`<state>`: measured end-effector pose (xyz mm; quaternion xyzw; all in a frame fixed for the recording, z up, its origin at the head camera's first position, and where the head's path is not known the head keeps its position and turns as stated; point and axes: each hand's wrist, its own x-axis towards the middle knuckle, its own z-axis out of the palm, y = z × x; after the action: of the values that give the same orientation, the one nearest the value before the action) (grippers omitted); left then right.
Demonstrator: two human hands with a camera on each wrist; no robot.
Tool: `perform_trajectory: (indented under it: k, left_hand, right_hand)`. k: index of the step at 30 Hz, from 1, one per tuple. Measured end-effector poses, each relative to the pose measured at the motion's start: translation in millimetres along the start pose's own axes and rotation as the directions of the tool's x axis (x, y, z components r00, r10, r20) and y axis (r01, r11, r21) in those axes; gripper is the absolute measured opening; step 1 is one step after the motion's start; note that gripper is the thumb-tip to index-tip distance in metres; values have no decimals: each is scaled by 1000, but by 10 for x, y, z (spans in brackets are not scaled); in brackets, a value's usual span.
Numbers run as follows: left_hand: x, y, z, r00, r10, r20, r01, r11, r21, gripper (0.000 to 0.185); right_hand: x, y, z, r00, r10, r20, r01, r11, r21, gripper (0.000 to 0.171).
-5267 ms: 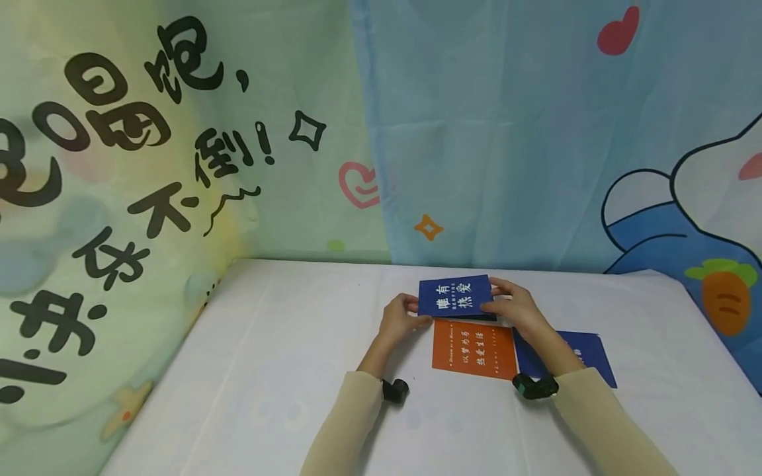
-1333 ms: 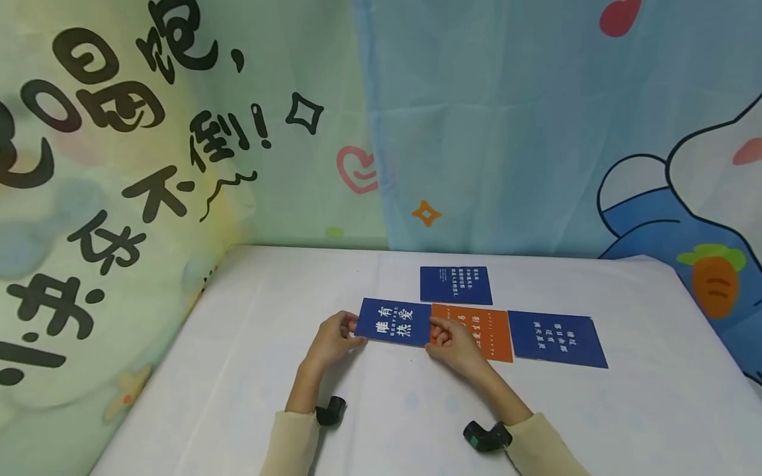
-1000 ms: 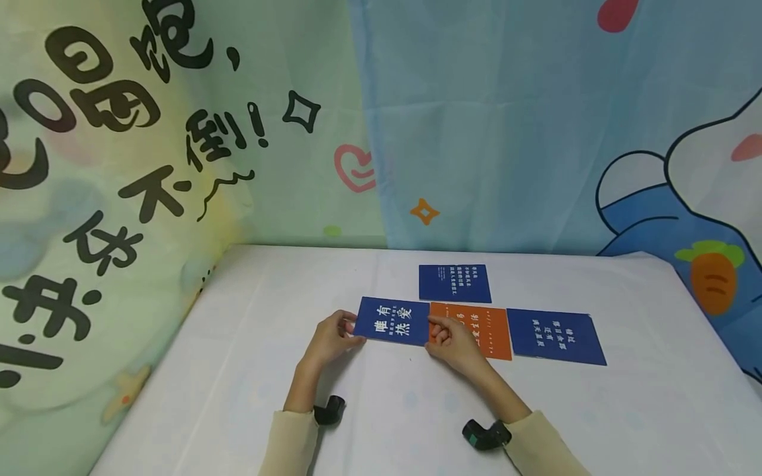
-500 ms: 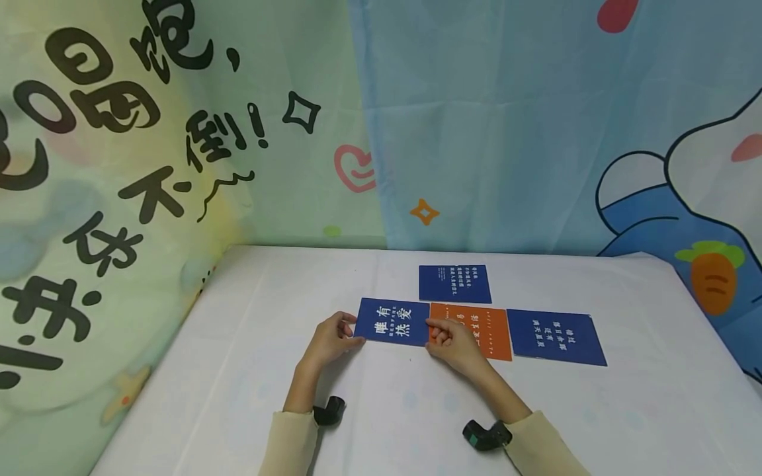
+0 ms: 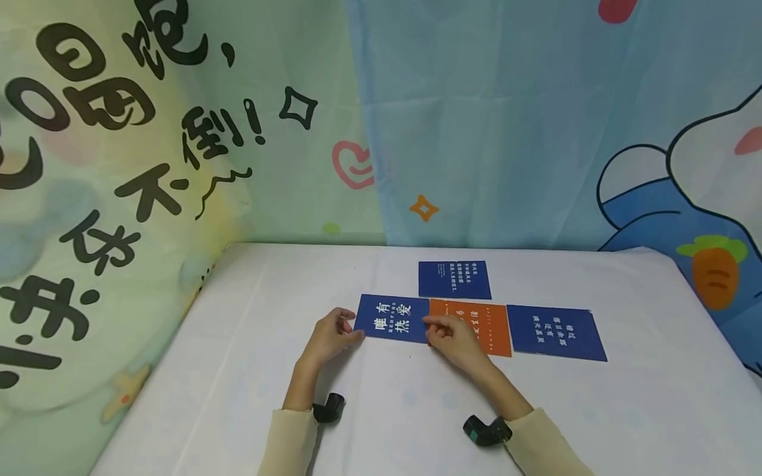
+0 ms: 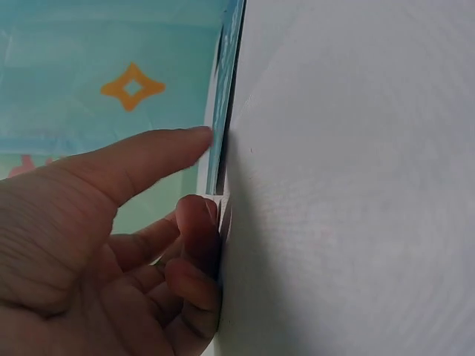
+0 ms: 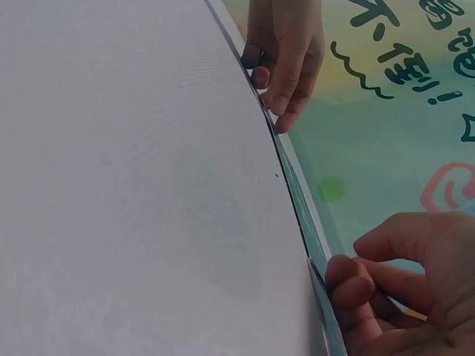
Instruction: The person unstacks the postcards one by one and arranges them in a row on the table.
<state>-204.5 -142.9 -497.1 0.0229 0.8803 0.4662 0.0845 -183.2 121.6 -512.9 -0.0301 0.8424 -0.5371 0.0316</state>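
A blue card with large white characters (image 5: pixel 393 317) lies on the white table (image 5: pixel 268 370), left of an orange card (image 5: pixel 479 330). My left hand (image 5: pixel 351 327) pinches its left edge, thumb on top and fingers curled at the corner, as the left wrist view shows (image 6: pixel 200 178). My right hand (image 5: pixel 431 325) holds the card's right edge where it meets the orange card, fingers curled (image 7: pixel 349 267). In the right wrist view the blue card (image 7: pixel 297 200) is seen edge-on, barely off the table, with the left hand (image 7: pixel 278 89) at its far end.
A second blue card (image 5: pixel 454 279) lies behind the orange one and a third blue card (image 5: pixel 556 332) to its right. Printed cartoon cloth (image 5: pixel 178 132) hangs behind and to the left of the table. Black wrist cameras (image 5: pixel 329 408) sit at both cuffs.
Over five seconds the card with large characters came from the back of the table to the left of the orange card. In the last second both hands barely moved.
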Motion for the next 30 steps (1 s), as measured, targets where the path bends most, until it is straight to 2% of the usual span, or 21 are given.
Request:
perform_trajectory:
  k: [7,13,22,30]
  left_hand:
    - [37,60,-10,999,27,-46,-27,1000,8,48]
    - [41,110,-18,998,31,-57,-32,999,-18,49]
    - [86,167,55,989,128,-76,-133,989,-58,52]
    - [139,331,171,975,221,-36,-223,973,-63,53]
  right_hand:
    - [18,-45,-77,999,-49,17,48,999,15,27]
    - [18,-33,-123,999,6,32,-8,998,63,30]
    - [27,3,-231,998,25,57,-31,992,120,31]
    - [58,18,-444,998,-15,55,9,995,104,35]
